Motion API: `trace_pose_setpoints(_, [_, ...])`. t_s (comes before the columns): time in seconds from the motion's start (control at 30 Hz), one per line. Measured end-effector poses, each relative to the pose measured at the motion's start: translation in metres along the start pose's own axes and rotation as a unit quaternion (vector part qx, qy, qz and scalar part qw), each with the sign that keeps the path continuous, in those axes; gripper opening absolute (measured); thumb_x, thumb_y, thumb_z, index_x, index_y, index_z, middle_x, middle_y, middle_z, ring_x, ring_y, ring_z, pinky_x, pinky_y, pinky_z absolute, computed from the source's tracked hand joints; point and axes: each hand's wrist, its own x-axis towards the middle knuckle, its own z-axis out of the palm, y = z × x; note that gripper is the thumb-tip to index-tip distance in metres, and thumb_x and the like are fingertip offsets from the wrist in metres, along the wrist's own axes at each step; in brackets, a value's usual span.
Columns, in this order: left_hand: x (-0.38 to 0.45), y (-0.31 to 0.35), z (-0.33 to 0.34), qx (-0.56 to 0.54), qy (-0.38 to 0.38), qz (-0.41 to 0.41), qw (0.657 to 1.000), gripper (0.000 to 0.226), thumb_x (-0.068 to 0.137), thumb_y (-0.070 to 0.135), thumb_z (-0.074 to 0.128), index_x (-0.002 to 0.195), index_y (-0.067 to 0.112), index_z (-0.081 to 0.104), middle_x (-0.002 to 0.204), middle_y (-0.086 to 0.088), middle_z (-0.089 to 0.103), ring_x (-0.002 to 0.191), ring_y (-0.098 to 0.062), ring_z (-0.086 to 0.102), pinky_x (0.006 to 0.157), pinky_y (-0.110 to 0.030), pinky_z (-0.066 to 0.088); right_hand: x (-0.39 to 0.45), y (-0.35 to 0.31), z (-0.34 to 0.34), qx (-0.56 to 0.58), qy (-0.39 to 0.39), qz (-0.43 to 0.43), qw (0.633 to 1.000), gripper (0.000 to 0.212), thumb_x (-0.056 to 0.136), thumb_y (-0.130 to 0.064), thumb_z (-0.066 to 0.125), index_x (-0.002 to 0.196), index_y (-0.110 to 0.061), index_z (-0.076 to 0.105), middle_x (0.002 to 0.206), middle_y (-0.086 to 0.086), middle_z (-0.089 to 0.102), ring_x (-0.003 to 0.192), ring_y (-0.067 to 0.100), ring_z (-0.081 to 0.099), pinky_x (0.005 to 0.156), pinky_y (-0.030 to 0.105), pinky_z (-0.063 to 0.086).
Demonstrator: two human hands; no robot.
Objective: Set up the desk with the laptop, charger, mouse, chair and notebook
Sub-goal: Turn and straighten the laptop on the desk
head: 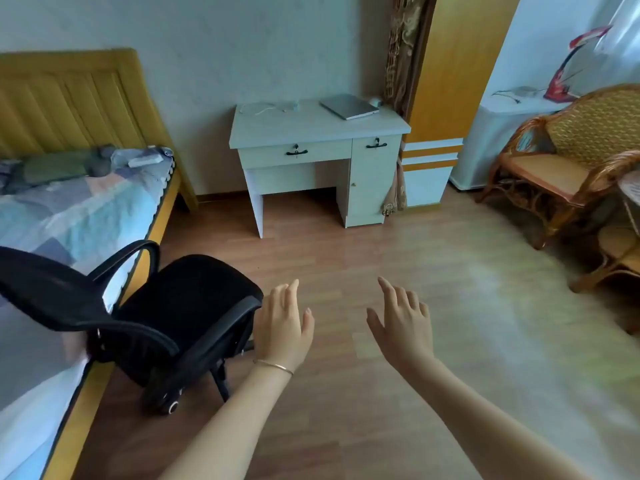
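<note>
Both empty, fingers spread: left hand (282, 327) just beside black office chair (166, 317), right hand (403, 323) over bare wood floor (398, 258). Far ahead, white desk (311, 128) with closed laptop (349, 106), white charger cable (266, 107), mouse (375, 100) hard to make out. Chair partly cut off left, against bed (69, 209).

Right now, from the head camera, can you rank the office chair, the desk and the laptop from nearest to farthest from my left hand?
1. Office chair: right beside the left hand, on its left, next to the bed.
2. Desk: across the floor, against the far wall.
3. Laptop: shut, on the back right of the desk top.
</note>
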Motion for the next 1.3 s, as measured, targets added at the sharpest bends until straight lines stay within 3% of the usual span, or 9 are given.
trace_pose_setpoints(0.17, [0.061, -0.005, 0.030, 0.002, -0.011, -0.010, 1.000, 0.052, 0.081, 0.025, 0.063, 0.128, 0.007, 0.051, 0.114, -0.011, 0.059, 0.098, -0.029, 0.058, 0.071, -0.039, 0.051, 0.064, 0.013, 0.022, 0.006, 0.000, 0.011, 1.000, 0.057, 0.084, -0.039, 0.057, 0.134, -0.013, 0.045, 0.110, 0.006, 0.065, 0.100, 0.030, 0.058, 0.080, 0.041, 0.046])
trace_pose_setpoints(0.4, [0.189, -0.007, 0.083, 0.004, -0.029, -0.055, 0.998, 0.052, 0.081, 0.024, 0.063, 0.129, 0.007, 0.050, 0.113, -0.011, 0.060, 0.096, -0.031, 0.060, 0.069, -0.040, 0.053, 0.216, 0.040, 0.058, 0.045, -0.028, 0.024, 0.998, 0.059, 0.088, -0.043, 0.049, 0.139, -0.016, 0.036, 0.123, 0.005, 0.059, 0.113, 0.029, 0.050, 0.087, 0.041, 0.042])
trace_pose_setpoints(0.63, [0.315, -0.013, 0.119, 0.011, -0.028, -0.083, 0.996, 0.051, 0.083, 0.025, 0.061, 0.129, 0.008, 0.050, 0.111, -0.010, 0.060, 0.092, -0.030, 0.059, 0.065, -0.039, 0.051, 0.353, 0.052, 0.089, 0.046, -0.047, 0.007, 0.998, 0.060, 0.089, -0.043, 0.048, 0.140, -0.017, 0.033, 0.124, 0.006, 0.057, 0.114, 0.029, 0.049, 0.089, 0.041, 0.041])
trace_pose_setpoints(1.0, [0.555, -0.092, 0.219, -0.038, -0.038, -0.102, 0.993, 0.049, 0.087, 0.028, 0.057, 0.132, 0.012, 0.047, 0.119, -0.009, 0.056, 0.101, -0.028, 0.057, 0.068, -0.039, 0.050, 0.591, 0.041, 0.186, 0.043, -0.059, 0.026, 0.997, 0.060, 0.089, -0.043, 0.045, 0.142, -0.021, 0.028, 0.126, 0.002, 0.054, 0.116, 0.026, 0.045, 0.091, 0.039, 0.038])
trace_pose_setpoints(1.17, [0.673, -0.128, 0.253, -0.037, -0.039, -0.091, 0.994, 0.049, 0.085, 0.027, 0.060, 0.130, 0.011, 0.049, 0.114, -0.009, 0.060, 0.106, -0.031, 0.056, 0.080, -0.043, 0.048, 0.706, 0.032, 0.215, 0.040, -0.060, 0.045, 0.996, 0.055, 0.089, -0.043, 0.047, 0.137, -0.022, 0.033, 0.123, 0.003, 0.056, 0.112, 0.028, 0.048, 0.090, 0.042, 0.038])
trace_pose_setpoints(1.3, [0.756, -0.144, 0.276, -0.025, -0.049, -0.089, 0.995, 0.049, 0.086, 0.030, 0.059, 0.130, 0.012, 0.050, 0.117, -0.009, 0.060, 0.106, -0.030, 0.056, 0.082, -0.043, 0.045, 0.786, 0.032, 0.242, 0.043, -0.063, 0.042, 0.996, 0.053, 0.090, -0.044, 0.045, 0.137, -0.022, 0.033, 0.123, 0.004, 0.055, 0.114, 0.029, 0.047, 0.088, 0.043, 0.039])
